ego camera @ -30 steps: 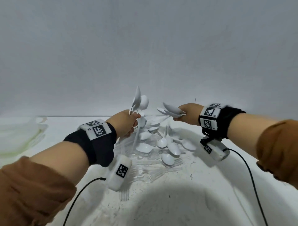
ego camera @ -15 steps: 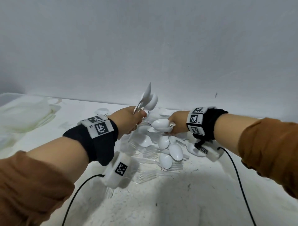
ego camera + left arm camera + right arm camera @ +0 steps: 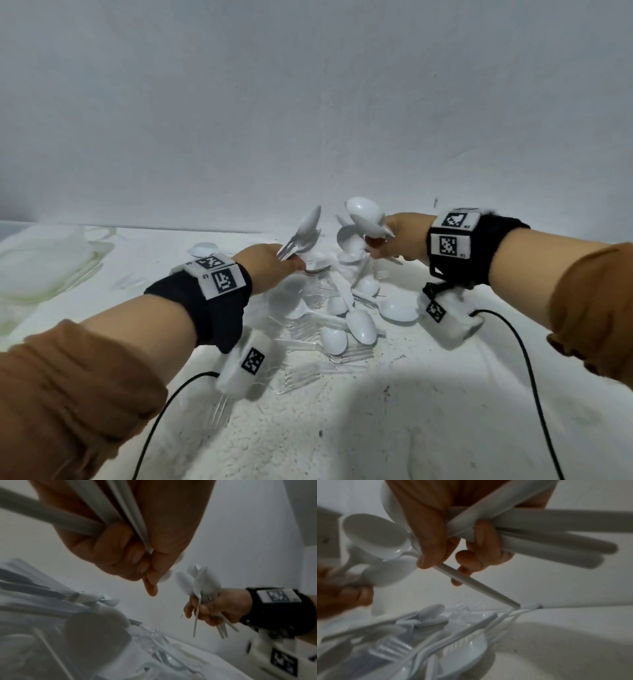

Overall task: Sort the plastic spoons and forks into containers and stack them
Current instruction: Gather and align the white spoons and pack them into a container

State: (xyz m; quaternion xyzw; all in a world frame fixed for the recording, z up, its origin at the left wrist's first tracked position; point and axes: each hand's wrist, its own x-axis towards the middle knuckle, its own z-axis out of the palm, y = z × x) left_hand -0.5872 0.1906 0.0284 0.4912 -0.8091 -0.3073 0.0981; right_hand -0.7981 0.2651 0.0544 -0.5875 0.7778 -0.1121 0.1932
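1. Holding spoons in both fists: my left hand (image 3: 265, 265) is curled tight round a bundle of handles, bowls (image 3: 306, 228) fanning up past the thumb.
2. My right hand (image 3: 397, 240) is clenched on its own bunch of spoons (image 3: 364, 214), bowls above the knuckles, handles splayed out below the fingers (image 3: 485, 543).
3. Below both grips the pile (image 3: 342, 318) of spoons and clear forks lies on the table (image 3: 376, 428); containers (image 3: 41, 270) sit well off beyond my left wrist.
4. I judge this as gathering spoons. To do it well I'd square the handles in each fist so the bowls nest before adding more.
5. One handle (image 3: 476, 586) in my right grip hangs loose toward the pile; I'd tuck it in, or it may slip.
6. I'd avoid snagging forks when reaching down again.
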